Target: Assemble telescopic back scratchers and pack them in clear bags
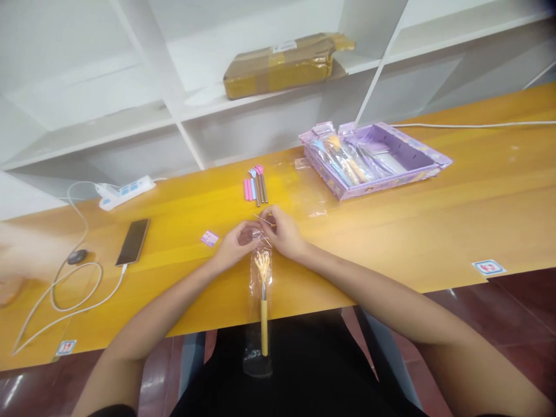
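Observation:
A yellow hand-headed back scratcher (264, 327) lies inside a long clear plastic bag (257, 366), hanging from the table edge toward my lap. Pinched at the bag's top end is my left hand (238, 245), its fingers closed on the plastic. Right beside it, my right hand (284, 233) is also closed at the bag's mouth, with a thin whitish strip (263, 220) sticking out at its fingertips. Just beyond my hands lie a blue scratcher (253, 174) and a pink scratcher (259, 170), with pink handles. A small purple-and-white card (209, 237) rests left of my hands.
A purple box (391, 186) with several bagged scratchers stands at the back right, clear plastic lying near it. To the left are a phone (132, 242), a white cable (102, 281), a dark round object (77, 256) and a power strip (128, 192). A taped carton (278, 68) sits on the shelf.

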Tool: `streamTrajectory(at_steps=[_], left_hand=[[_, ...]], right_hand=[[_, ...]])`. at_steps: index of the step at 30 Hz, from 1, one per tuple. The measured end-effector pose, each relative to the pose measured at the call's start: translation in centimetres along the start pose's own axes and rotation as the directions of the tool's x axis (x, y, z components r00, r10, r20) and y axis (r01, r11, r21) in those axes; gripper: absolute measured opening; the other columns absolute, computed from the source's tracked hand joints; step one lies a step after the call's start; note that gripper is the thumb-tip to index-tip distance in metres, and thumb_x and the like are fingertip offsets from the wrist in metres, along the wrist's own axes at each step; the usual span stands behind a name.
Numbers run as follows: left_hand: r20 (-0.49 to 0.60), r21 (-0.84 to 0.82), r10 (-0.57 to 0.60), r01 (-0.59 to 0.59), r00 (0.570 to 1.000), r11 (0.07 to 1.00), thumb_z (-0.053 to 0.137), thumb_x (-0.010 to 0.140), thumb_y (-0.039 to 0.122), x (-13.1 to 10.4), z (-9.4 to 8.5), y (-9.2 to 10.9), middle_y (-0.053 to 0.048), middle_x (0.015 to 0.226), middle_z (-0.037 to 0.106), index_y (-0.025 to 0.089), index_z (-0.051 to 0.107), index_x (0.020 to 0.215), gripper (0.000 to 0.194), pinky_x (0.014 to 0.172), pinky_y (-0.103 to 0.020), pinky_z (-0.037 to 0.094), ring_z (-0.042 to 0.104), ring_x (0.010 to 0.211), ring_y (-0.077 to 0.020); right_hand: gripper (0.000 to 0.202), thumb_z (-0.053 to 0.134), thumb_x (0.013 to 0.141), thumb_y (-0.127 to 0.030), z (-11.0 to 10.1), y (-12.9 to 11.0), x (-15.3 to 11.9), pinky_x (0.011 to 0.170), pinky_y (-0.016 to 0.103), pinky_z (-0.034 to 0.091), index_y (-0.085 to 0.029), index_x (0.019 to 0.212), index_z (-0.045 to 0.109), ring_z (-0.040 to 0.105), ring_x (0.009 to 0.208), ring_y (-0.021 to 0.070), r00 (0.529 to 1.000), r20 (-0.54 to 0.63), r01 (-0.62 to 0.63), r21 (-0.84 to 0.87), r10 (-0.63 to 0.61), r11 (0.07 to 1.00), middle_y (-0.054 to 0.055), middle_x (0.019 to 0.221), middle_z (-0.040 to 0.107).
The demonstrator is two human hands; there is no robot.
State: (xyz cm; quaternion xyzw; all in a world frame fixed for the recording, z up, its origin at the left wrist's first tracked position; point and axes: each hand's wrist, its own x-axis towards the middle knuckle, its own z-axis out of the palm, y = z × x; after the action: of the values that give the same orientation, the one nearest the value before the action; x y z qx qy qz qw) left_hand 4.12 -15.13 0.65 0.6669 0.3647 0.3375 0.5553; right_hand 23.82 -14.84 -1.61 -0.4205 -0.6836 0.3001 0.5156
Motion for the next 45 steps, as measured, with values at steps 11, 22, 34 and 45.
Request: streamTrajectory(at_steps=[11,22,34,45], left_hand=[[-0.213,-0.156,-0.107,0.074,0.971,0.985,0.086,0.085,0.053,0.3,0.3,-2.9,-0.003,0.089,0.076,0.018,0.069,0.099,0.042,0.073,-0.028,0.058,0.070,0.075,-0.0152],[-0.156,-0.251,-0.084,0.042,0.984,0.967,0.065,0.098,0.068,0.2,0.4,-3.1,-0.003,0.088,0.074,0.019,0.069,0.100,0.049,0.068,-0.030,0.060,0.072,0.072,-0.0171],[-0.184,-0.274,-0.053,0.000,0.981,0.962,0.078,0.094,0.048,0.5,0.7,-3.4,-0.011,0.106,0.082,0.016,0.070,0.117,0.040,0.087,-0.038,0.066,0.080,0.094,-0.0227],[-0.211,-0.394,-0.127,0.035,0.969,0.918,0.078,0.094,0.047,0.7,0.4,-4.1,-0.009,0.107,0.082,0.018,0.074,0.116,0.037,0.089,-0.041,0.068,0.082,0.094,-0.0241]], right_hand=[[0.017,0.060,0.109,-0.037,-3.5,-0.4,0.4,0.081,0.039,0.056,-0.022,0.106,0.067,0.063,0.094,0.0224,0.965,0.031,0.261,-0.101,-0.259,0.960,0.008,0.103,0.064],[0.026,0.049,0.115,-0.036,-3.0,0.2,-0.5,0.077,0.036,0.051,-0.021,0.104,0.067,0.059,0.088,0.0209,0.909,0.312,0.352,-0.220,-0.276,0.910,0.007,0.098,0.060],[0.013,0.056,0.111,-0.033,-3.3,1.4,0.2,0.076,0.036,0.053,-0.024,0.117,0.064,0.062,0.082,0.0198,0.958,0.221,0.215,-0.136,-0.182,0.967,0.005,0.098,0.064],[0.021,0.066,0.105,-0.036,-3.3,1.4,0.1,0.070,0.033,0.055,-0.025,0.123,0.062,0.063,0.069,0.0165,0.978,0.186,0.126,-0.164,-0.095,0.978,0.001,0.088,0.069]])
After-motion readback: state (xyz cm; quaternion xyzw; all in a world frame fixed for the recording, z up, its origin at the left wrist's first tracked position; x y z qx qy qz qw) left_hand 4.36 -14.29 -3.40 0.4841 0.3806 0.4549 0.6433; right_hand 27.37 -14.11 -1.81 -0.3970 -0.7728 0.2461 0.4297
